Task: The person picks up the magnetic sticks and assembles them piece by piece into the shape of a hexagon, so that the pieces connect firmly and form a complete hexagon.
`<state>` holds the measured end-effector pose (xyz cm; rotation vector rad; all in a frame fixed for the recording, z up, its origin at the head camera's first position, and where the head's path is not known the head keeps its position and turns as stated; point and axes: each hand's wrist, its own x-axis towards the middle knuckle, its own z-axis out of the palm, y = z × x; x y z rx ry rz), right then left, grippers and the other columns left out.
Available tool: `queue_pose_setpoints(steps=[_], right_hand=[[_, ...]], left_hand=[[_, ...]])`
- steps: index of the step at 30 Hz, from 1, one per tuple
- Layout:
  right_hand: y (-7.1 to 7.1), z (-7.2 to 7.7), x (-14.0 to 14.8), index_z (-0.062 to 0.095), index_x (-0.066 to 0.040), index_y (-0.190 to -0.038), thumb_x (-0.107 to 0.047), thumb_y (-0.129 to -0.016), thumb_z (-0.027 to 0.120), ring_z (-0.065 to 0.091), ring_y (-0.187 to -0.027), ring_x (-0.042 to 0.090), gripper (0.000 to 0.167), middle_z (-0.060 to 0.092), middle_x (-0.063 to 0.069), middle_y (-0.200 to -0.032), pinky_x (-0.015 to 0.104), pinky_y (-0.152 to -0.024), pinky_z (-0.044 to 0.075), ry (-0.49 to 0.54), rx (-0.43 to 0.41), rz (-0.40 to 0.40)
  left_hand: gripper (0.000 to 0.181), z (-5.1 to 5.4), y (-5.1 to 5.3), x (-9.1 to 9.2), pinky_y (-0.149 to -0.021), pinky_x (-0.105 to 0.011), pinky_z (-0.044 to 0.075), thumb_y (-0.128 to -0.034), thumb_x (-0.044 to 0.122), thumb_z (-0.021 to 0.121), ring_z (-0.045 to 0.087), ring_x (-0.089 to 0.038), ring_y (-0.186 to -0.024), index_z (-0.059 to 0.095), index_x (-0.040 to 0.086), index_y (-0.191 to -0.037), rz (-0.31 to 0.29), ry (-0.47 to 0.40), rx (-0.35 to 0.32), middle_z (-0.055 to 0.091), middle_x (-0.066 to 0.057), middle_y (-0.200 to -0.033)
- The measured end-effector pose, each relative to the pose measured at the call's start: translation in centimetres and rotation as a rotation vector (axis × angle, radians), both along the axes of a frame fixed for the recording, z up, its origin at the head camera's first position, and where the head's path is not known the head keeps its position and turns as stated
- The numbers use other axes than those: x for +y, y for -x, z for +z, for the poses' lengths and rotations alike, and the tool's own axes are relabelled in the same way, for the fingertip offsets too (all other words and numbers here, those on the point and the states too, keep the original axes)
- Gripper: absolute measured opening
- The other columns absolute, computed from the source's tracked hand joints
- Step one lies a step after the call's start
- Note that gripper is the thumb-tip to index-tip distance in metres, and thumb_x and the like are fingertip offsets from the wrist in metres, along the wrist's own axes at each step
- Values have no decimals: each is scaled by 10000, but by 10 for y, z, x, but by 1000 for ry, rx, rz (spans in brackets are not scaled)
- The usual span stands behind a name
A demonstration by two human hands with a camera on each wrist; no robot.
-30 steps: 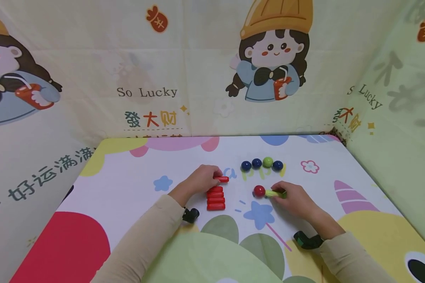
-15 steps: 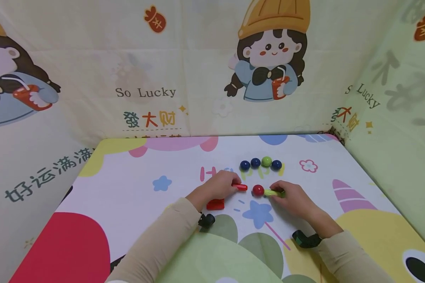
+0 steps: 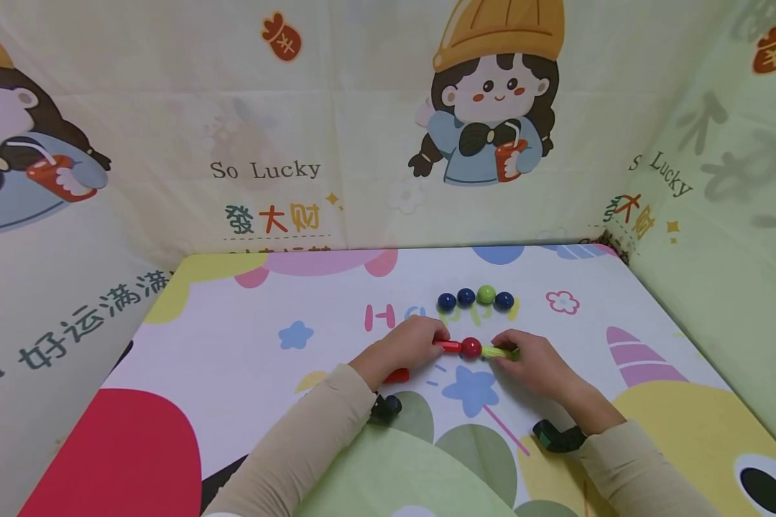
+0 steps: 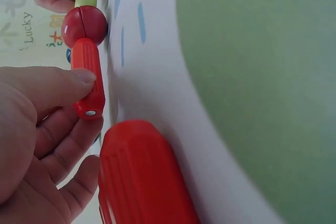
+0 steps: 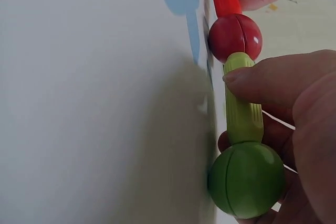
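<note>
My left hand (image 3: 414,341) pinches a red magnetic rod (image 4: 85,56) between thumb and fingers. The rod's far end touches a red ball (image 3: 471,347), and a silvery dot shows on its near end in the left wrist view. On the ball's other side is a yellow-green magnetic rod (image 5: 244,121), pinched by my right hand (image 3: 533,359). A green ball (image 5: 247,179) sits at that rod's other end, so the pieces form one line close to the table. Beneath my left wrist lie more red rods (image 4: 142,171), mostly hidden in the head view.
Farther back, a row of balls stands on the table: several dark blue balls (image 3: 447,301) and a light green ball (image 3: 486,294). A printed cloth (image 3: 362,143) hangs behind the table. Dark wrist cameras (image 3: 559,436) sit at both wrists.
My left hand has carried the red rod rightward from the red stack, closing the gap to the red ball until they touch. My right hand stays in place with the yellow-green rod.
</note>
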<state>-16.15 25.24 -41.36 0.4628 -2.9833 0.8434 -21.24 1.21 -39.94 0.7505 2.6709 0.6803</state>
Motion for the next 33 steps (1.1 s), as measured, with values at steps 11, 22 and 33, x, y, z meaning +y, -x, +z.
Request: queue_pose_setpoints(steps=[11,22,33], right_hand=[[0,0,-2,667,-4,-1148,-83,-890,740,574,-879,227,279,663,54,-1000,471,-857,529,-9,-10,-6],[-3,2,-4,667,4,-1135,-83,-880,749,587,-894,247,281,660,67,-994,482,-861,532,-8,5,-20],[-3,8,2,652,9,-1156,-98,-884,744,628,-893,245,307,674,76,-1011,461,-836,548,0,-24,-14]], left_hand=[[209,-2,0,-2,-812,-225,471,-927,149,714,550,-124,-879,730,137,-1136,-43,8,11,629,57,-915],[221,-5,0,0,-808,-221,469,-933,154,705,553,-126,-887,732,139,-1152,-42,13,19,639,52,-935],[328,0,0,1,-843,-264,503,-934,134,702,558,-154,-951,678,127,-1261,26,7,-26,633,6,-1044]])
